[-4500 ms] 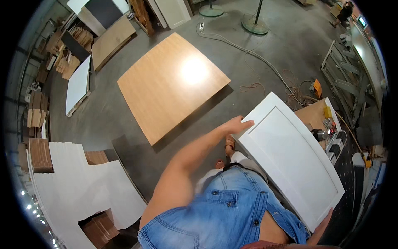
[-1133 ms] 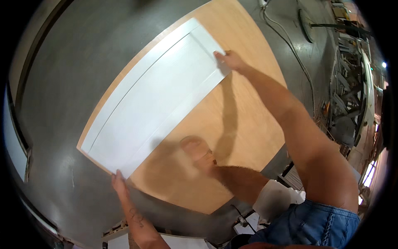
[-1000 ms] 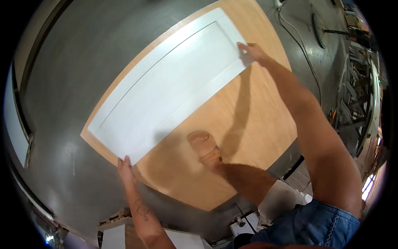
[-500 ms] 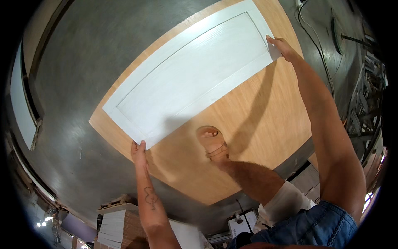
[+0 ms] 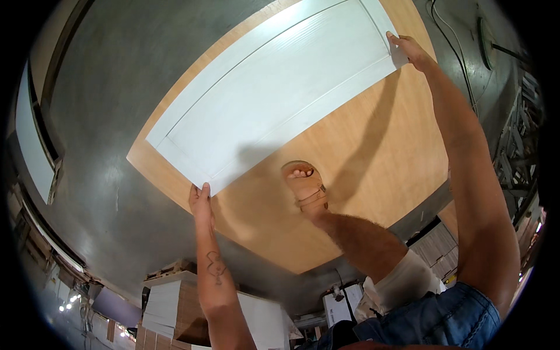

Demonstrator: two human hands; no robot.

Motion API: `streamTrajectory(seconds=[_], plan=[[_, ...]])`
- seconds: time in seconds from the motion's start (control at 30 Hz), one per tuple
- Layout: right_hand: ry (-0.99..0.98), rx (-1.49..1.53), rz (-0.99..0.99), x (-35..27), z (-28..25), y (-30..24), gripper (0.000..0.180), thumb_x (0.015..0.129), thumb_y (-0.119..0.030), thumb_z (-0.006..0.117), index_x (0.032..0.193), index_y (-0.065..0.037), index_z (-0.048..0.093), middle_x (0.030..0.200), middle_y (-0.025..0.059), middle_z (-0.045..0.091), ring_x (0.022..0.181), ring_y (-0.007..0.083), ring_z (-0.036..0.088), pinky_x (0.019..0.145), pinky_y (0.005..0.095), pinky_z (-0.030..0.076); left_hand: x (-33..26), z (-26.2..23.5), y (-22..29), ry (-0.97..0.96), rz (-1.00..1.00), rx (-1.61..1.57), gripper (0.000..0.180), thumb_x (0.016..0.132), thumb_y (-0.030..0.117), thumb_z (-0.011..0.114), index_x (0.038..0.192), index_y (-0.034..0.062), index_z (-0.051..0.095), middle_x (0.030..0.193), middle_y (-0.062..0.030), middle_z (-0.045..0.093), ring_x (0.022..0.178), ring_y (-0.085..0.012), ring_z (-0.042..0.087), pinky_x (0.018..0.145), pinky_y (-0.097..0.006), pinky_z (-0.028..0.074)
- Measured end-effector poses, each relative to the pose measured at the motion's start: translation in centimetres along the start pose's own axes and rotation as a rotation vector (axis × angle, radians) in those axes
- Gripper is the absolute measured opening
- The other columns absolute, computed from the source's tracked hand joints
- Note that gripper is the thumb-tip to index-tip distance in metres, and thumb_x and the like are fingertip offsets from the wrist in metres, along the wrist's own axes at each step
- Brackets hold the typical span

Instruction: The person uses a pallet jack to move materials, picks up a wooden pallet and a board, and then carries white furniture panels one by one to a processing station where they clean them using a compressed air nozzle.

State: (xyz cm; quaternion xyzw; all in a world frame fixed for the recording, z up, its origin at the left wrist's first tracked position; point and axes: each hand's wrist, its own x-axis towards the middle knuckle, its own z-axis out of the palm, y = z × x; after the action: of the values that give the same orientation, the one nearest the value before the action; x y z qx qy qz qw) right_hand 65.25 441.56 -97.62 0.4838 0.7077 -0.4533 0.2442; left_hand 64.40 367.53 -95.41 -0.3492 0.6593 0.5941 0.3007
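A long white framed door panel (image 5: pixel 274 93) hangs flat just above a large tan wooden board (image 5: pixel 356 163) lying on the grey floor. My left hand (image 5: pixel 200 198) grips the panel's near left corner. My right hand (image 5: pixel 408 49) grips its far right corner, arm stretched out. My sandalled foot (image 5: pixel 304 184) stands on the wooden board, below the panel's near edge.
Stacks of white and brown boards (image 5: pixel 175 303) stand behind me at the lower left. A white panel (image 5: pixel 35 146) leans along the left wall. Cables (image 5: pixel 449 23) and a round stand base (image 5: pixel 487 35) lie at the upper right, with racks (image 5: pixel 522 151) on the right.
Earlier I carried the panel upright beside me. Over the last second the panel has come over the wooden board and shifted up and right in view, both hands still on its corners.
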Motion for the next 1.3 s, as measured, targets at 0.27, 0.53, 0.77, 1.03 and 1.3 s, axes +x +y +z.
streamTrajectory(seconds=[0.27,0.53,0.77,1.03,1.3], plan=[[0.505,-0.148,-0.244,-2.2,-0.2,1.9,0.090,0.087,-0.066,0.061,0.130,0.013,0.054,0.130,0.0306,0.059,0.120,0.0383,0.059,0.099,0.0387,0.047,-1.6,-0.5,0.0,0.039,0.113,0.214,0.045,0.100,0.016,0.060,0.138,-0.0054,0.048,0.128,-0.0139,0.061,0.116,-0.0192,0.057,0.101,-0.031,0.044],[0.022,-0.535,0.078,-38.1,-4.8,27.6,0.087,0.092,-0.064,0.053,0.141,0.007,0.046,0.147,0.0298,0.043,0.137,0.0400,0.042,0.114,0.0439,0.035,-43.2,-7.5,-14.5,-0.495,-0.020,1.291,0.033,0.102,0.025,0.051,0.118,-0.0011,0.063,0.113,-0.0123,0.067,0.100,-0.0213,0.062,0.090,-0.037,0.050],[-0.312,-0.431,0.049,-68.4,-10.6,50.3,0.065,0.090,-0.058,0.056,0.105,0.004,0.070,0.103,0.0295,0.068,0.100,0.0423,0.066,0.087,0.0479,0.051,-75.5,-9.9,-24.1,-0.389,-0.157,0.945,0.041,0.094,0.034,0.066,0.123,0.0065,0.065,0.115,-0.0123,0.069,0.106,-0.0221,0.063,0.092,-0.035,0.049],[-0.133,-0.135,-0.068,-75.4,-23.7,61.5,0.056,0.092,-0.053,0.060,0.091,0.001,0.069,0.086,0.0207,0.069,0.079,0.0331,0.064,0.075,0.0421,0.050,-91.2,3.4,-30.6,-0.170,0.031,0.859,0.056,0.093,0.040,0.065,0.134,0.0022,0.059,0.131,-0.0211,0.062,0.125,-0.0297,0.057,0.103,-0.039,0.045],[0.072,0.056,-0.250,-70.5,-43.9,65.1,0.041,0.096,-0.040,0.061,0.095,-0.001,0.072,0.089,0.0117,0.070,0.086,0.0212,0.064,0.078,0.0364,0.050,-98.7,19.5,-34.8,-0.277,0.072,0.801,0.058,0.093,0.039,0.065,0.133,-0.0025,0.058,0.134,-0.0234,0.060,0.126,-0.0326,0.056,0.107,-0.040,0.042]])
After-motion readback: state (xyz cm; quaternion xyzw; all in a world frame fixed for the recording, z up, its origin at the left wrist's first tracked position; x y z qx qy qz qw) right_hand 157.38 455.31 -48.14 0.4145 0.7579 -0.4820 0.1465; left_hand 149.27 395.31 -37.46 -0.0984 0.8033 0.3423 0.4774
